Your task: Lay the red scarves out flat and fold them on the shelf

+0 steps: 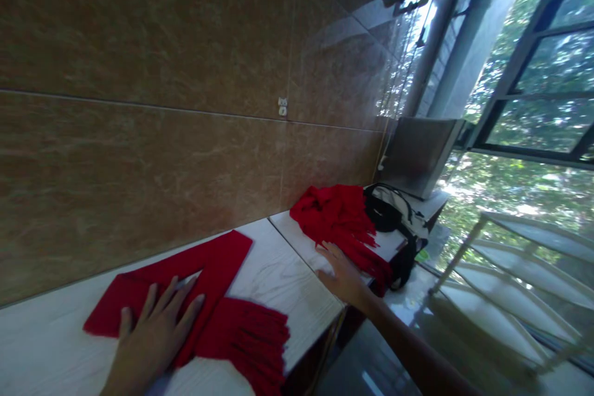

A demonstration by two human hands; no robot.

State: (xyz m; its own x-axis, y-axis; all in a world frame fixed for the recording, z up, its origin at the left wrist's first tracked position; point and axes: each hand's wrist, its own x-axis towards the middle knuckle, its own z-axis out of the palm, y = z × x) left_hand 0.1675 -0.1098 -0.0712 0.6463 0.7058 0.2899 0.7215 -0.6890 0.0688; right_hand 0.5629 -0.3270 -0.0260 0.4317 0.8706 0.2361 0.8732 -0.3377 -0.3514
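A red scarf (227, 253) with a fringed end lies folded at angles on the white wood-grain table. My left hand (158, 325) rests on it, palm down with the fingers spread. Further right, a second red scarf (331, 207) is heaped loosely, its fringe and one end trailing toward the table's front edge. My right hand (341, 275) is stretched out at the near side of that heap, fingers apart. Its fingertips are beside or touching the cloth; I cannot tell which. Nothing is gripped in either hand.
A black and white bag (401, 213) sits against the heaped scarf. Behind it stands a dark box-like panel (417, 151). Brown tiled wall (139, 154) borders the table's back. A pale tiered rack (520, 284) stands at the right by the window. A seam divides the two tabletops.
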